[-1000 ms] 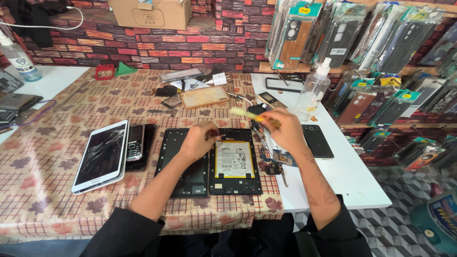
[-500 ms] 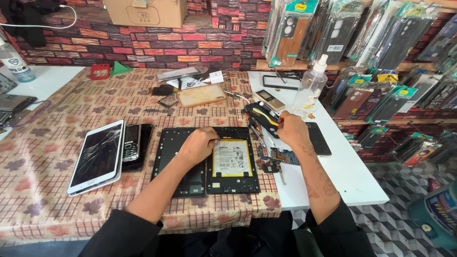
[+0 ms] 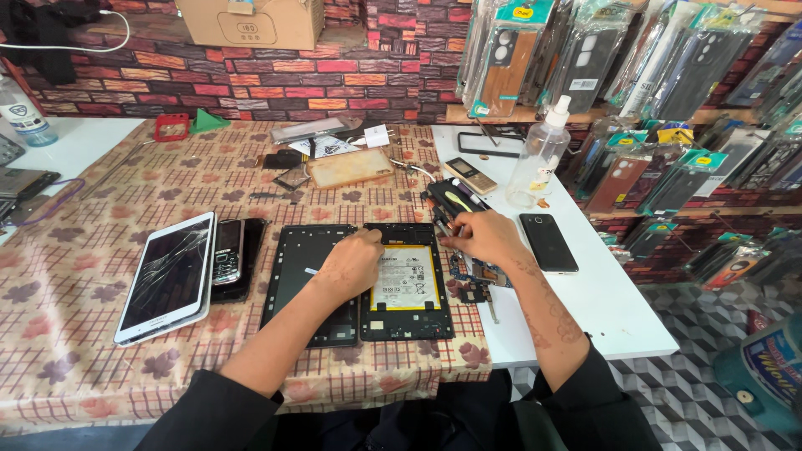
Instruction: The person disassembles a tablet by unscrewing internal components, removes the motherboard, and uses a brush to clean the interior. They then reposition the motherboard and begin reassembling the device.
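Brick-pattern wall behind, hanging phone cases on the right, workbench under a checked tablecloth with a white table butted against it.

Opened tablet lay back-off in the middle of the cloth, battery exposed, its separated black frame just beside it on the left. Left hand rested across the seam between the two halves, fingers pressed down flat on the upper edge, not pinching anything I could see. Right hand sat at the tablet's top right corner, fingertips drawn together around a small tool or part; too small to tell which. Tool pouch lay open just beyond that hand.

Also on the bench: cracked white tablet far left, keypad phone beside it, black phone on the white table, spray bottle behind it.

My read on doing this well: keep the left hand's weight on the frame edge, not the battery. Work the corner with small motions, tool tip low and shallow so it stays clear of the flex cables. Loose parts near the table joint looked easy to knock off; park them away from the right wrist.
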